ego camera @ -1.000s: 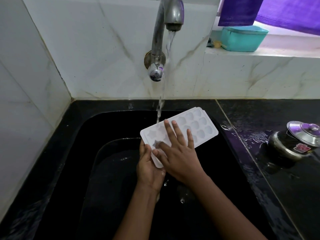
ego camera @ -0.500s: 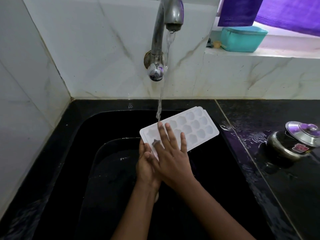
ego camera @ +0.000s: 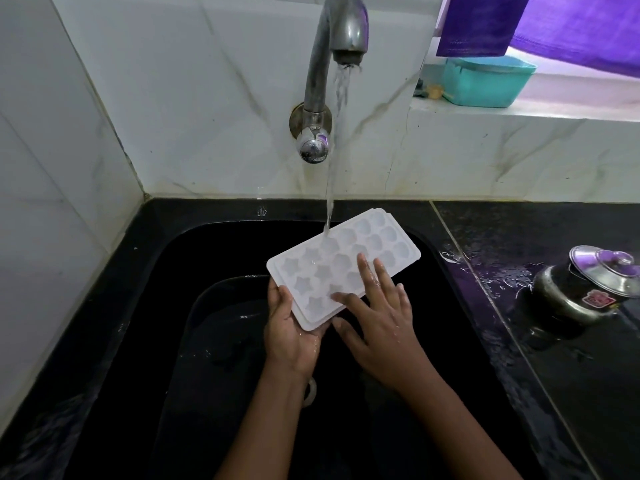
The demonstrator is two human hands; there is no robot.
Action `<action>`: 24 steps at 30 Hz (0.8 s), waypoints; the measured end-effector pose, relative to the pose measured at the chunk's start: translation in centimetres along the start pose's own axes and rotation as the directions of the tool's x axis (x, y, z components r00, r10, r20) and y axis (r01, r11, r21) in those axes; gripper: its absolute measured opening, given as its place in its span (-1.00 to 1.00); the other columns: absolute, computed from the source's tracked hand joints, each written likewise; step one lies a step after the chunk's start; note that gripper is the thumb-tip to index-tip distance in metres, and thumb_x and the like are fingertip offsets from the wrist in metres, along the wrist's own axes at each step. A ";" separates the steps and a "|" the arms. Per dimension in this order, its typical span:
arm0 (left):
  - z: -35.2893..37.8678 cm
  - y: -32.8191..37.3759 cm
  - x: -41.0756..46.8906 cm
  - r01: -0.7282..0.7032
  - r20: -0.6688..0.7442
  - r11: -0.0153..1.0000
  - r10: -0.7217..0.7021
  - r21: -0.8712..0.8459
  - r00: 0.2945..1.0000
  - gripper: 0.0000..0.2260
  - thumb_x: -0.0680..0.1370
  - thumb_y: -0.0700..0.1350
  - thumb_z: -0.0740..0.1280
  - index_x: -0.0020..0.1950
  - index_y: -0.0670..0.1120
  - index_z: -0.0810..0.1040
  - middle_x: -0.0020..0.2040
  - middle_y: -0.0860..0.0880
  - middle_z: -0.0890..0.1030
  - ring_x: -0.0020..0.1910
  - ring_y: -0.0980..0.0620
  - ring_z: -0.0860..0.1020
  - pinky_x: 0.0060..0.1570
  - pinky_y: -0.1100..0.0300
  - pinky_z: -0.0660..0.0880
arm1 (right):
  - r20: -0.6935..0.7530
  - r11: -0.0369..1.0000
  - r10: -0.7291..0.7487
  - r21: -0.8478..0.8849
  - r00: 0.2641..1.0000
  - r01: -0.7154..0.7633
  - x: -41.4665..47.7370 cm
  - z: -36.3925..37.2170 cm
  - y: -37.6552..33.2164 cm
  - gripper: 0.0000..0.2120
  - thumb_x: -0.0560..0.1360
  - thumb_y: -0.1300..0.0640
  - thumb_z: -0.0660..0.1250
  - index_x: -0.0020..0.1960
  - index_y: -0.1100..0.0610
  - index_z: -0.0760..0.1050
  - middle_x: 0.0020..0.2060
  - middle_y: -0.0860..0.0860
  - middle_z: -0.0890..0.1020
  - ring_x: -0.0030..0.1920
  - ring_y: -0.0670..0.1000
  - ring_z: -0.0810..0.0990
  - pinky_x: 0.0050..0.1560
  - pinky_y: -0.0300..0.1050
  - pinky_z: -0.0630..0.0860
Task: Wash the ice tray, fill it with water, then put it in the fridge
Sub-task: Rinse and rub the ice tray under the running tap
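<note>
White ice tray (ego camera: 346, 258) held over black sink (ego camera: 149, 278), centre of view, long axis running near-left to far-right. Cells face up: star shapes at the near-left end, rounder shapes toward the far-right end. The edge looks double-layered at the near corner.

Left hand (ego camera: 291, 330) grips the tray's near-left corner, palm under it, thumb (ego camera: 277, 289) up against the left edge. The rest of the left fingers are hidden under the tray, so cannot tell how they lie.

Right hand (ego camera: 384, 317) lies flat on top of the tray's near-right part. Its fingers (ego camera: 364, 268) are straight and slightly spread across the cells, with the index finger angled left over the near row. Right thumb is apart from the fingers, just off the tray's near edge. Both hands look wet.

Steel tap (ego camera: 325, 57) comes out of the far wall with water running. The water stream (ego camera: 331, 168) drops and lands on the tray's far-left edge, left of the right fingers. Water sits pooled in the sink bottom below the hands.

White marble-look tiles (ego camera: 180, 98) cover the far and left walls. Black countertop (ego camera: 519, 230) to the right of the sink is wet with droplets. A steel pot (ego camera: 561, 292) with a lid (ego camera: 606, 268) stands on it at right, well apart from the tray, red sticker on its side. A teal plastic container (ego camera: 485, 84) sits on the far-right ledge, with purple cloth (ego camera: 571, 26) hanging above it.
</note>
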State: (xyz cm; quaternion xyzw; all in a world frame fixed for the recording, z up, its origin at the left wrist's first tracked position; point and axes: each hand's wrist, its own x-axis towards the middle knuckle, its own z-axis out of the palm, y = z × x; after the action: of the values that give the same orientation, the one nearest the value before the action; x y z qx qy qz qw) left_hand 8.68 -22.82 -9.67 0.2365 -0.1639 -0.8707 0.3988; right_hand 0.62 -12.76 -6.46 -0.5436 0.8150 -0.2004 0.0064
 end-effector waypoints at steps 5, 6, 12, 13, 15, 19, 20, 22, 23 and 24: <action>0.0 -0.2 0.1 -0.015 -0.025 0.999 0.014 -0.051 1.000 -0.66 0.68 -0.07 0.06 0.43 0.04 0.39 0.29 -0.17 0.57 0.22 -0.17 0.57 0.18 -0.16 0.50 | 0.014 0.996 -0.073 -0.049 0.997 0.074 0.8 1.5 -1.1 -0.60 0.51 -0.21 -0.01 0.12 -0.09 0.51 0.53 -0.04 -0.10 0.50 -0.06 -0.31 0.45 0.21 -0.13; 0.0 -0.4 0.1 -0.020 -0.027 0.999 0.019 -0.040 0.999 -0.66 0.67 -0.07 0.06 0.43 0.04 0.39 0.28 -0.16 0.57 0.23 -0.17 0.57 0.22 -0.16 0.47 | -0.007 0.989 -0.088 -0.121 0.996 0.086 1.0 1.9 -1.3 -0.60 0.51 -0.20 0.01 0.08 -0.08 0.53 0.54 0.02 -0.01 0.52 -0.02 -0.21 0.45 0.25 -0.05; 0.0 -0.3 0.1 -0.055 -0.031 0.998 0.055 -0.004 0.998 -0.68 0.67 -0.09 0.06 0.38 0.06 0.44 0.26 -0.13 0.59 0.22 -0.15 0.58 0.23 -0.17 0.46 | 0.042 0.978 -0.134 -0.154 0.990 0.139 1.4 1.9 -1.9 -0.45 0.53 -0.23 -0.13 0.19 -0.02 0.51 0.53 -0.06 -0.13 0.50 -0.06 -0.31 0.44 0.06 -0.33; -0.1 -0.3 0.1 -0.060 -0.037 0.998 0.059 -0.011 0.998 -0.68 0.67 -0.09 0.05 0.37 0.05 0.44 0.27 -0.15 0.59 0.21 -0.15 0.58 0.22 -0.16 0.47 | 0.054 0.982 -0.117 -0.145 0.992 0.123 1.6 1.5 -1.5 -0.45 0.53 -0.25 -0.16 0.21 -0.07 0.49 0.52 -0.07 -0.18 0.48 -0.07 -0.36 0.42 0.05 -0.37; 0.0 -0.3 0.1 -0.057 -0.043 0.998 0.057 -0.008 0.997 -0.69 0.67 -0.10 0.05 0.37 0.04 0.44 0.29 -0.15 0.57 0.21 -0.14 0.58 0.22 -0.13 0.48 | 0.007 0.973 -0.124 -0.196 0.992 0.123 1.9 1.6 -1.3 -0.47 0.55 -0.25 -0.14 0.11 -0.09 0.54 0.54 -0.02 -0.09 0.51 -0.03 -0.28 0.44 0.09 -0.29; -0.4 0.0 0.2 -0.062 -0.033 0.998 0.063 0.013 0.997 -0.65 0.67 -0.07 0.07 0.45 0.07 0.37 0.31 -0.14 0.56 0.28 -0.19 0.53 0.31 -0.24 0.38 | -0.011 0.974 -0.171 -0.153 0.985 0.167 1.6 2.5 -2.9 -0.49 0.56 -0.24 -0.08 0.13 0.00 0.54 0.54 -0.05 -0.05 0.52 -0.06 -0.22 0.44 0.12 -0.21; -0.5 0.2 0.2 -0.073 -0.035 0.997 0.074 0.017 0.997 -0.65 0.67 -0.07 0.07 0.45 0.06 0.36 0.30 -0.14 0.56 0.25 -0.17 0.55 0.27 -0.22 0.42 | 0.037 0.978 -0.169 -0.119 0.985 0.172 1.4 2.3 -2.7 -0.46 0.54 -0.24 -0.12 0.23 -0.01 0.49 0.53 -0.10 -0.16 0.50 -0.10 -0.32 0.44 0.09 -0.28; -0.4 0.3 0.3 -0.079 -0.056 0.997 0.080 0.013 0.995 -0.66 0.68 -0.10 0.06 0.44 0.04 0.37 0.25 -0.14 0.60 0.13 -0.11 0.63 0.12 -0.11 0.55 | 0.102 0.987 -0.130 -0.086 0.986 0.139 1.5 1.6 -1.5 -0.43 0.53 -0.25 -0.20 0.31 -0.11 0.42 0.50 -0.14 -0.27 0.45 -0.13 -0.43 0.43 0.04 -0.36; -0.3 0.2 0.2 -0.064 -0.052 0.998 0.064 0.000 0.997 -0.66 0.68 -0.11 0.05 0.44 0.04 0.37 0.23 -0.14 0.61 0.09 -0.10 0.65 0.03 -0.07 0.60 | 0.073 0.984 -0.125 -0.120 0.989 0.133 1.8 1.3 -1.0 -0.45 0.53 -0.25 -0.20 0.24 -0.14 0.47 0.51 -0.11 -0.24 0.46 -0.11 -0.41 0.44 0.06 -0.34; -0.2 0.0 0.3 -0.050 -0.048 0.999 0.050 -0.001 0.998 -0.66 0.68 -0.11 0.06 0.44 0.03 0.37 0.23 -0.14 0.61 0.09 -0.09 0.65 -0.02 -0.03 0.62 | 0.028 0.976 -0.134 -0.169 0.991 0.137 2.0 1.3 -0.9 -0.47 0.55 -0.24 -0.16 0.13 -0.14 0.54 0.53 -0.06 -0.15 0.50 -0.06 -0.32 0.45 0.09 -0.27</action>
State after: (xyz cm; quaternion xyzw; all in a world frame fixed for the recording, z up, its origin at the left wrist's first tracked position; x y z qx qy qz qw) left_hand 8.64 -23.05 -9.89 0.2524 -0.1593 -0.8548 0.4246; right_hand 0.87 -15.25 -6.95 -0.5982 0.7901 -0.1254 -0.0471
